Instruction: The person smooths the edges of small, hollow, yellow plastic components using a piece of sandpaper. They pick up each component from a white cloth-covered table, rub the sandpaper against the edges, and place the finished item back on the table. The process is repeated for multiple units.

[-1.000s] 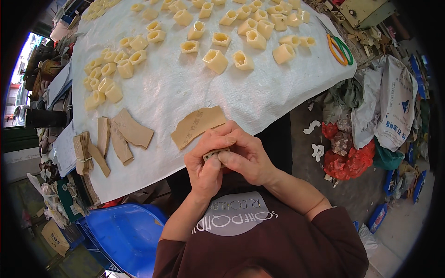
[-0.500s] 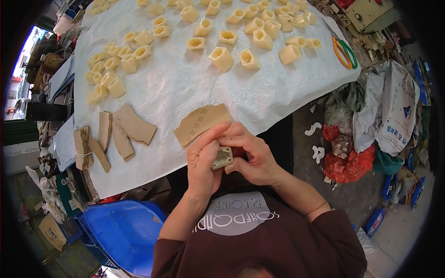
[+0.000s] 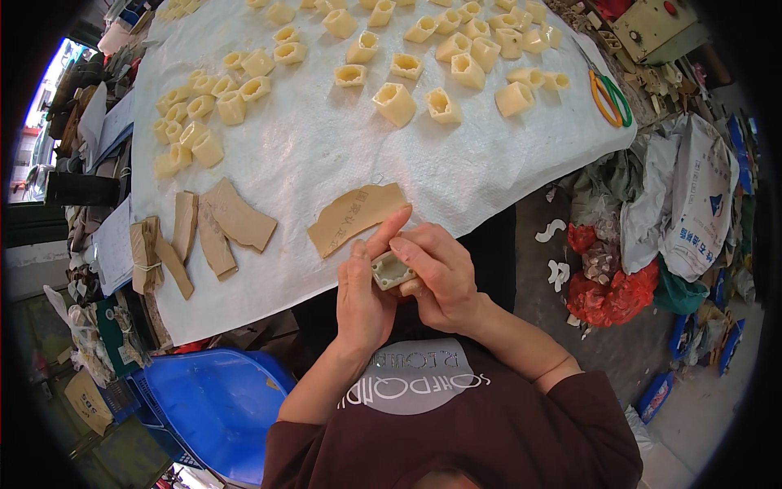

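Close in front of my chest, both hands hold a small pale grey-green block with a hollow in its upper face and small holes at its corners (image 3: 392,270). My left hand (image 3: 362,303) grips its left side, with the index finger stretched out past it. Fingers of my right hand (image 3: 445,275) wrap the right side, and the thumb lies over the top edge. Part of the block is hidden by the fingers. Just beyond my hands, a torn piece of brown paper or card (image 3: 356,218) lies on the white sheet (image 3: 281,155).
Many pale yellow hollow pieces (image 3: 394,104) stand across the far sheet. Brown strips (image 3: 217,244) lie at the left. Scissors with orange and green handles (image 3: 609,102) rest at the right edge. A blue plastic tub (image 3: 213,407) and red bags (image 3: 615,295) sit below table level.
The block has tilted in my hands, and its hollow now shows more. My right thumb has moved from its lower edge to the top. The view has shifted slightly.
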A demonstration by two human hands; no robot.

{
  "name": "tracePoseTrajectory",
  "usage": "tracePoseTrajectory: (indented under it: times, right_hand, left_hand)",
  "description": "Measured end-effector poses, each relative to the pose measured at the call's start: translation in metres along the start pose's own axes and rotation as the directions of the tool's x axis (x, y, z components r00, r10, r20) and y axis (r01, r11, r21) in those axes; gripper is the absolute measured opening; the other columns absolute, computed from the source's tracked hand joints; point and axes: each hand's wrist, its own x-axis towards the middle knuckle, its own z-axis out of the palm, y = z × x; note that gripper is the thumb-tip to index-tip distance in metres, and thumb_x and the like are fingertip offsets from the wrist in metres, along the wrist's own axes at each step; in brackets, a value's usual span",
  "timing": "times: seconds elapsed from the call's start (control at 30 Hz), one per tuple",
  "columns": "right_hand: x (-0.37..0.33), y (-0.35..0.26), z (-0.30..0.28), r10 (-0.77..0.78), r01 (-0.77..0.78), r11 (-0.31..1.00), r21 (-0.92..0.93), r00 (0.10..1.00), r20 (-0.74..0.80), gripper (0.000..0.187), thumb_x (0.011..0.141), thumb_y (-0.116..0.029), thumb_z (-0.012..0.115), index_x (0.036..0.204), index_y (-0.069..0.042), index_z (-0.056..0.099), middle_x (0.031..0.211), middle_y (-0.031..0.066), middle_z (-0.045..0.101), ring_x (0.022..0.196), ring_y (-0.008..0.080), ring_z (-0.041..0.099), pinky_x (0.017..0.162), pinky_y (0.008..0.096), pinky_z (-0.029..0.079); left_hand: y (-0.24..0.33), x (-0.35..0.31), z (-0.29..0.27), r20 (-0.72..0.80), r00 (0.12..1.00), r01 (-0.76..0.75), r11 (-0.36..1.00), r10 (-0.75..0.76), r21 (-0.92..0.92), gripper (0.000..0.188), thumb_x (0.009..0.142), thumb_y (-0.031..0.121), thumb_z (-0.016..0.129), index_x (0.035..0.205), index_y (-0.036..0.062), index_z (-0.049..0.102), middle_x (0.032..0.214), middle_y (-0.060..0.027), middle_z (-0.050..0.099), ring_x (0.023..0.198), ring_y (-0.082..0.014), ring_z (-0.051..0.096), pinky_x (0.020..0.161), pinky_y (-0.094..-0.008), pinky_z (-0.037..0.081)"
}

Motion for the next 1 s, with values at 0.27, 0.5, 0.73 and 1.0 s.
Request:
tracePoseTrajectory:
  times: [0.27, 0.5, 0.73, 1.0]
  right_hand:
    - [-0.004, 0.01, 0.002, -0.107, 0.107, 0.993, -0.051, 0.994, 0.011, 0.044, 0.068, -0.01, 0.066, 0.109, -0.006, 0.05, 0.098, 0.0118, 0.056, 0.077, 0.0257, 0.056, 0.063, 0.0347, 0.043]
    - [0.017, -0.007, -0.014, 0.167, -0.172, 0.981, 0.085, 0.984, 0.064, 0.062, 0.06, -0.014, 0.073, 0.117, -0.009, 0.049, 0.116, 0.0128, 0.048, 0.103, 0.0291, 0.047, 0.087, 0.0412, 0.037]
    - [0.033, -0.015, -0.024, 0.175, -0.118, 0.942, -0.315, 0.972, 0.158, 0.044, 0.066, -0.012, 0.068, 0.108, -0.008, 0.055, 0.107, 0.0041, 0.053, 0.095, 0.0221, 0.052, 0.084, 0.0367, 0.035]
    - [0.006, -0.006, -0.007, 0.544, -0.506, 0.721, 0.473, 0.836, 0.066, 0.041, 0.081, -0.021, 0.065, 0.114, 0.0, 0.051, 0.105, 0.0088, 0.052, 0.098, 0.0168, 0.049, 0.088, 0.028, 0.036]
  left_hand:
    - [0.0, 0.002, 0.001, -0.025, 1.0, 0.021, 0.993, -0.018, 0.112, 0.056, 0.095, 0.041, 0.02, 0.13, 0.0021, 0.038, 0.117, -0.0105, 0.05, 0.103, -0.0189, 0.049, 0.089, -0.0327, 0.041]
    - [0.015, 0.009, -0.013, 0.035, 0.998, 0.039, 0.994, -0.042, 0.102, 0.074, 0.086, 0.064, 0.025, 0.135, 0.0083, 0.026, 0.109, -0.0088, 0.048, 0.092, -0.0174, 0.051, 0.072, -0.0286, 0.044]
    - [0.028, -0.003, 0.006, 0.122, 0.956, -0.288, 0.774, 0.267, 0.563, 0.059, 0.089, 0.027, 0.044, 0.134, -0.0021, 0.02, 0.121, -0.0153, 0.041, 0.097, -0.0206, 0.048, 0.086, -0.0338, 0.04]
    - [-0.008, 0.009, -0.001, 0.131, 0.952, -0.307, 0.839, 0.278, 0.45, 0.057, 0.093, 0.035, 0.035, 0.135, 0.0011, 0.018, 0.124, -0.0134, 0.039, 0.11, -0.0208, 0.045, 0.097, -0.0319, 0.034]
